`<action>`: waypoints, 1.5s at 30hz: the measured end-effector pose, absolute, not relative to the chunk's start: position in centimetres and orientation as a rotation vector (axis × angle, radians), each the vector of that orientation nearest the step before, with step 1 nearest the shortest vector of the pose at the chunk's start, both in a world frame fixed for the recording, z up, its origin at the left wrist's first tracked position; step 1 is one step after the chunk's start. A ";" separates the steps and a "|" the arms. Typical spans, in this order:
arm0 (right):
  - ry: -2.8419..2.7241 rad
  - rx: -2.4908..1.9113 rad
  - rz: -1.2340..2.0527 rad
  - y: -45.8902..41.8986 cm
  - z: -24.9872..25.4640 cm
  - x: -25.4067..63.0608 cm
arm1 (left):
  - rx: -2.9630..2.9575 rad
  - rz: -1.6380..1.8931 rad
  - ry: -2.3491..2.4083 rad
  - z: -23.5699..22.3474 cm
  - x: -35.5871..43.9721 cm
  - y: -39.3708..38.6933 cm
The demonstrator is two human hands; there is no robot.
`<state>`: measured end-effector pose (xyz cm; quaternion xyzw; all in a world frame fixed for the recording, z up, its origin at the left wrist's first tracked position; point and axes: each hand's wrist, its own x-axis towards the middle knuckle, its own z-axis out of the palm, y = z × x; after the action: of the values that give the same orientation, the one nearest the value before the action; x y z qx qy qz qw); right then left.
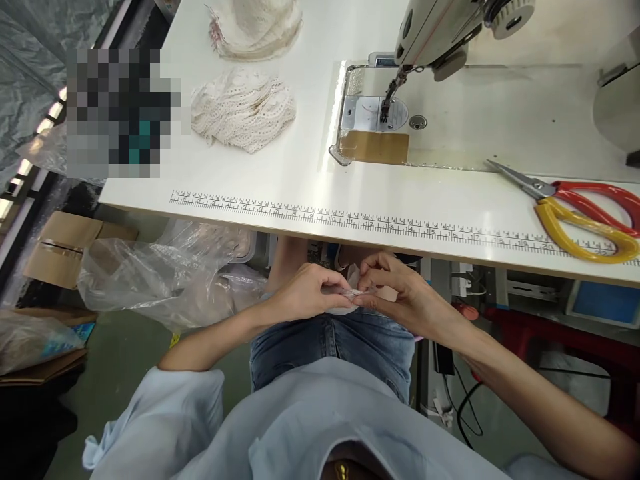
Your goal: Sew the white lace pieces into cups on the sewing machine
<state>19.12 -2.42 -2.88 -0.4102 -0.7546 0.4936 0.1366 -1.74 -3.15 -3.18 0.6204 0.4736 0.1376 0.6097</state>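
Over my lap, just below the table's front edge, my left hand (311,291) pinches a small piece of thin white fabric (341,310) between thumb and fingers. From the other side my right hand (400,291) grips the same piece with thumb and fingertips. The two hands nearly meet, and a narrow fold or seam of the cloth shows between them. Fingers cover much of the fabric, so its full shape is hidden.
A sewing machine (435,40) stands on the white table (280,180). Scissors (565,200) with red and yellow handles lie at its right. Cream lace (245,110) and another cream fabric bundle (257,30) sit left. Plastic bags (165,280) and a cardboard box (63,247) are below.
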 end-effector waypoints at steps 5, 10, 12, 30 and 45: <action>-2.166 -1.093 1.561 -2.1 -3.7 19.1 | 1.448 0.298 1.080 -3.0 -2.4 -2.9; -2.248 -0.997 1.528 -2.3 -4.0 18.8 | 1.464 0.274 1.076 -2.8 -2.5 -2.8; -2.245 -0.994 1.520 -2.4 -4.1 18.6 | 1.474 0.249 1.079 -2.7 -2.5 -2.7; -2.200 -1.096 1.720 -2.3 -4.3 19.0 | 1.576 0.133 0.937 -3.3 -3.2 -2.2; -2.078 -1.001 1.906 -2.3 -4.6 18.7 | 1.487 0.104 0.939 -3.4 -3.6 -2.2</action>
<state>18.67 -2.27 -4.57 -0.3337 -0.6925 0.6352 0.0747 -3.64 -2.20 -3.39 0.6511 0.4112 0.0455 0.6363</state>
